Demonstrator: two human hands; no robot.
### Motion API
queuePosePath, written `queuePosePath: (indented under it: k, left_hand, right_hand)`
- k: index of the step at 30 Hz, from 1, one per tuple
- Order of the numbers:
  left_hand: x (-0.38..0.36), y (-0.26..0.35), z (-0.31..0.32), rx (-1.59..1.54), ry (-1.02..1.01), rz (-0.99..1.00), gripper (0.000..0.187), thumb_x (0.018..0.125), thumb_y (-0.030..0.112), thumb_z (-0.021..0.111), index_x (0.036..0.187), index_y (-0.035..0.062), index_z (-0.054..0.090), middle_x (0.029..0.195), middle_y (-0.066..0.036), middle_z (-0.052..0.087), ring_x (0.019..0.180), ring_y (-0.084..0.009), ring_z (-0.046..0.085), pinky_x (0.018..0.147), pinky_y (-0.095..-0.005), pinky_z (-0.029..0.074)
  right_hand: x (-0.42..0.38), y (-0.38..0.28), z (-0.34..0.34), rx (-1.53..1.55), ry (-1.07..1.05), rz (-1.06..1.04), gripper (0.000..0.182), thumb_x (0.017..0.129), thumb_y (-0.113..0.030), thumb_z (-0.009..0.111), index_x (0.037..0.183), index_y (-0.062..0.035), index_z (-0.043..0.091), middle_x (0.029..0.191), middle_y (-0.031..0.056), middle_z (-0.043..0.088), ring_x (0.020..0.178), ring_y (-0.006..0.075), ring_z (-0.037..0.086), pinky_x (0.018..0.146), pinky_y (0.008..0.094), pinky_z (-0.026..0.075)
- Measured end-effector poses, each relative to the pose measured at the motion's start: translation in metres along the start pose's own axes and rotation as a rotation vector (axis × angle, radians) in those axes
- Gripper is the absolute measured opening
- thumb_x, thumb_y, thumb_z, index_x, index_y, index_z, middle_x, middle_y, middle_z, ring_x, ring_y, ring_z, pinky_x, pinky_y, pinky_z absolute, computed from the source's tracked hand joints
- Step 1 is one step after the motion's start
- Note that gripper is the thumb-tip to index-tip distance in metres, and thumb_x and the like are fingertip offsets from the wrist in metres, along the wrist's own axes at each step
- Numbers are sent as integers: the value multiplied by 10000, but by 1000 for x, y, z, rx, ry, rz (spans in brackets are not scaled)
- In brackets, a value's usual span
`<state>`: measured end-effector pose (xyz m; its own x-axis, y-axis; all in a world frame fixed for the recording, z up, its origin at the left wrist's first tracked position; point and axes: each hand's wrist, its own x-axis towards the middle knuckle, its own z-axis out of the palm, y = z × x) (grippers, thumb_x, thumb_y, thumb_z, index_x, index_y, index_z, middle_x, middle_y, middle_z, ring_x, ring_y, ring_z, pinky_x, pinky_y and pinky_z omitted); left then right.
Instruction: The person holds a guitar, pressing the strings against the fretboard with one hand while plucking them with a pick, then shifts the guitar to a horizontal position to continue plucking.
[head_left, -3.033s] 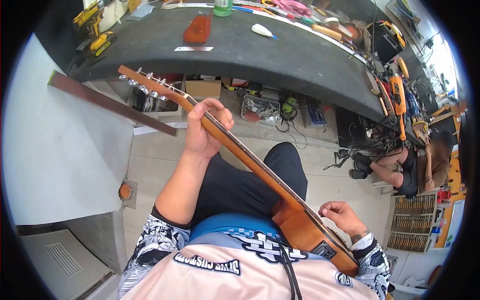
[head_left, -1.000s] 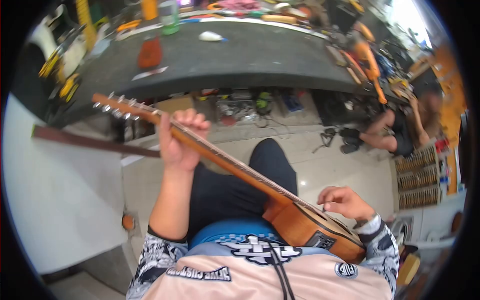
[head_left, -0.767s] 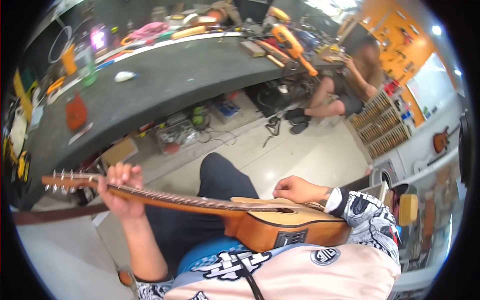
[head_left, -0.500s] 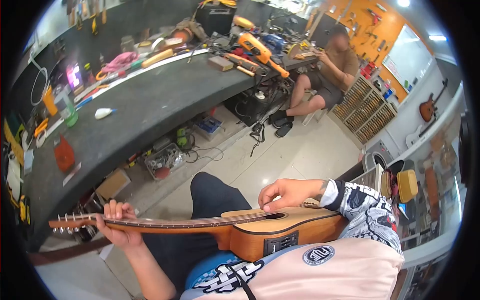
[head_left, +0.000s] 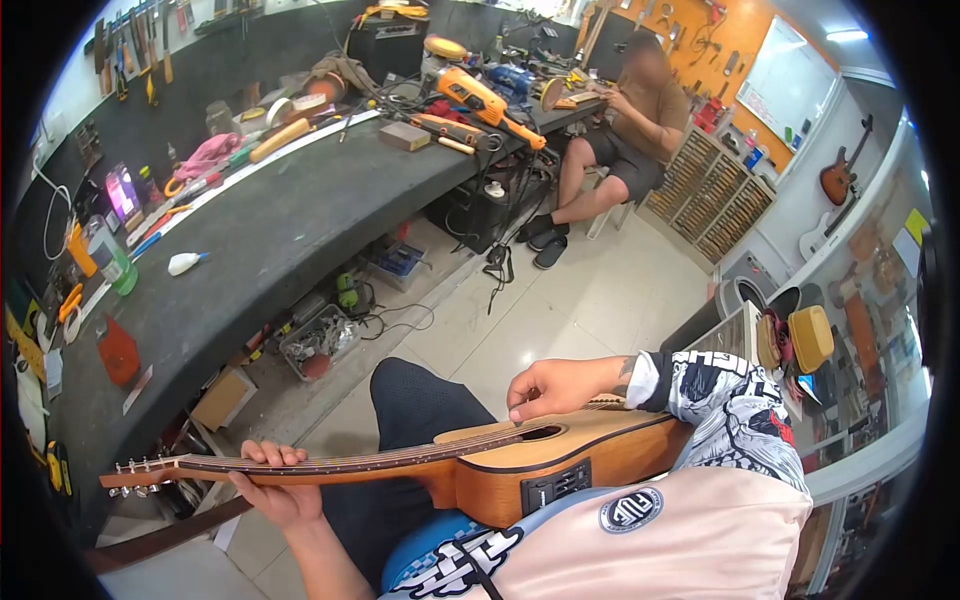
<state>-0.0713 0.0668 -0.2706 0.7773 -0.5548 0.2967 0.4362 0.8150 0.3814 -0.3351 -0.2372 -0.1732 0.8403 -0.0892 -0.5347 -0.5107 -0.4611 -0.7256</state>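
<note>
An acoustic guitar [head_left: 570, 460] lies across my lap, its headstock [head_left: 135, 474] pointing left. My left hand [head_left: 280, 482] is wrapped around the neck, fingertips on the strings and thumb underneath. Over the strings by the sound hole hovers my right hand [head_left: 560, 388], its fingers curled and thumb pressed near the index finger; whether something small is between them is hidden. A black control panel [head_left: 557, 487] is set in the guitar's side.
A dark workbench [head_left: 300, 210] curves along the left, bearing an orange power tool [head_left: 485, 103], a glue bottle [head_left: 184, 263] and a red piece [head_left: 118, 352]. A person [head_left: 640, 120] sits at its far end. Bins [head_left: 322, 343] stand below; a drawer cabinet [head_left: 710, 195] is behind.
My left hand has slid along the neck toward the guitar's body. My right hand has shifted slightly left, and the view has turned a little.
</note>
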Motion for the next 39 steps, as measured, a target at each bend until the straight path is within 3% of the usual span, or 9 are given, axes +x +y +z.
queuePosePath:
  k: [5,13,17,23,30,39]
  left_hand:
    - [-3,-7,-4,10,-1,-30,387,981,459,552,1024,90,444,862,-64,564,864,-215,591,849,-376,501]
    - [1,-13,4,24,6,-44,264,1020,348,519,990,97,441,870,-44,524,868,-188,572,839,-367,488]
    - [0,-19,6,-66,-11,-55,243,1015,330,533,1003,101,454,890,-38,524,884,-185,570,856,-380,475]
    - [2,-21,2,-95,1,-63,254,1007,336,546,1035,98,462,911,-38,538,895,-195,575,876,-394,471]
    - [-5,-31,-1,-62,-140,-116,301,959,326,630,1066,100,462,979,-54,582,983,-230,596,961,-432,476]
    - [-9,-37,3,-21,-162,-155,317,940,314,659,1065,100,462,996,-67,592,1008,-248,601,986,-442,466]
  right_hand:
    - [1,3,-7,-27,66,-32,314,945,-324,635,970,-16,690,855,75,706,792,154,632,737,306,497]
    - [-32,29,3,-71,146,137,306,980,-326,588,995,-37,686,824,71,690,766,152,611,731,312,493]
    - [-17,26,6,-52,240,-89,320,995,-340,568,1008,-39,677,778,61,653,716,138,551,688,320,473]
    - [-12,17,-1,-99,185,-6,360,990,-370,576,964,-29,686,732,62,649,664,145,555,643,320,474]
    - [-8,20,-10,-123,230,-72,368,980,-373,592,939,-21,690,725,64,651,655,147,562,630,315,473]
    - [-8,26,-7,-96,187,-40,352,971,-363,606,946,-23,692,725,60,653,662,145,570,634,310,473]
